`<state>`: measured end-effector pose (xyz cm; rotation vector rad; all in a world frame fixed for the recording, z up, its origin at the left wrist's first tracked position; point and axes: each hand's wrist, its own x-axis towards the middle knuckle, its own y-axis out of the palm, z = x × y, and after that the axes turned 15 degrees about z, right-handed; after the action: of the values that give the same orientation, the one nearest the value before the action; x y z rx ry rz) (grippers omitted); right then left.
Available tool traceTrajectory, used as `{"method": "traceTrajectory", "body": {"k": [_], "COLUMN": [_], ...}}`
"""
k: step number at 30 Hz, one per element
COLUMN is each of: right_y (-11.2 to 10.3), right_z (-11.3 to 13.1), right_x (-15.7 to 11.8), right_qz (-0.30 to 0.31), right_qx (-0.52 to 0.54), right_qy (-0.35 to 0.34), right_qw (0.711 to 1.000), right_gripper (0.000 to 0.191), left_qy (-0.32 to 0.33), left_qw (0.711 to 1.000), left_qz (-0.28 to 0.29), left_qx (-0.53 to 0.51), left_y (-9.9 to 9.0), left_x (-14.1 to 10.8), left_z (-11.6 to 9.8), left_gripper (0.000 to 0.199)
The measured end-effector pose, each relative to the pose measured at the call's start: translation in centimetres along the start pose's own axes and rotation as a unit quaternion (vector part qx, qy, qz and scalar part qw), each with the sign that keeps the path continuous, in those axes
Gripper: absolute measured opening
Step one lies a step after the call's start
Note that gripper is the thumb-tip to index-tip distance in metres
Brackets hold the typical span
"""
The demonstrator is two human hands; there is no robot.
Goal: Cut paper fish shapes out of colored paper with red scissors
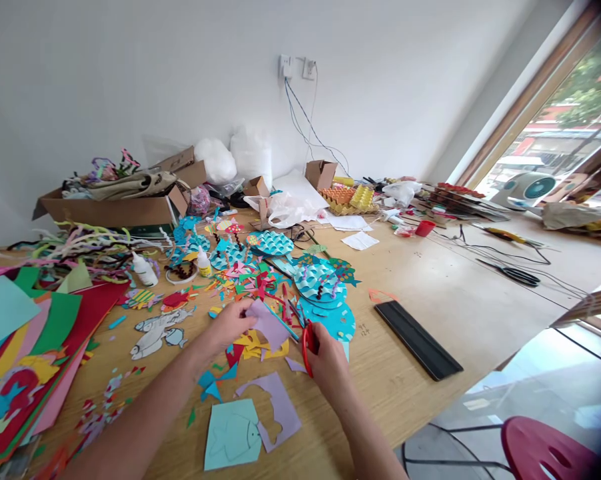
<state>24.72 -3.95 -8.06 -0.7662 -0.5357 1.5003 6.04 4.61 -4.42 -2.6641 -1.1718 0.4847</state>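
Observation:
My left hand pinches a piece of purple paper by its upper left edge, above the cluttered table. My right hand is closed round the red handles of a pair of scissors, beside the paper's right side. I cannot tell whether the blades touch the paper. A thin blue strip runs along the paper's upper right edge; its kind is unclear. Below my hands lie a light-green sheet with a pencilled fish and a purple offcut with a curved cut-out. Yellow paper scraps lie under the held paper.
Coloured paper sheets and pipe cleaners cover the left side, with white glue bottles nearby. Blue paper-craft discs stand ahead. A long black object lies at right, with black scissors beyond.

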Motion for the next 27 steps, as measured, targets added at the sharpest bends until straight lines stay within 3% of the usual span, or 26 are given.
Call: {"method": "traceTrajectory", "body": {"k": [6, 10, 15, 21, 27], "right_y": [2.1, 3.7, 4.0, 2.1, -1.5], "right_z": [1.6, 1.6, 1.7, 2.3, 2.4], "right_x": [-1.6, -1.6, -1.8, -2.1, -1.8], "right_qz": [0.127, 0.156, 0.167, 0.149, 0.071], "right_qx": [-0.053, -0.082, -0.098, -0.094, 0.027], "right_qy": [-0.059, -0.064, -0.052, -0.061, -0.095], "right_qw": [0.989, 0.982, 0.980, 0.982, 0.993], "right_gripper": [0.011, 0.019, 0.013, 0.011, 0.012], "left_qy": [-0.021, -0.028, -0.026, -0.038, -0.056], "left_qw": [0.992, 0.983, 0.972, 0.974, 0.981], "left_qz": [-0.010, -0.067, -0.141, -0.158, -0.140], "left_qx": [-0.125, -0.166, -0.187, -0.157, -0.122], "left_y": [-1.6, -2.5, -3.3, -3.0, -2.1], "left_x": [-2.7, -3.8, -4.9, -5.7, -5.0], "left_z": [0.2, 0.6, 0.9, 1.3, 2.2], "left_gripper": [0.022, 0.027, 0.035, 0.030, 0.039]}}
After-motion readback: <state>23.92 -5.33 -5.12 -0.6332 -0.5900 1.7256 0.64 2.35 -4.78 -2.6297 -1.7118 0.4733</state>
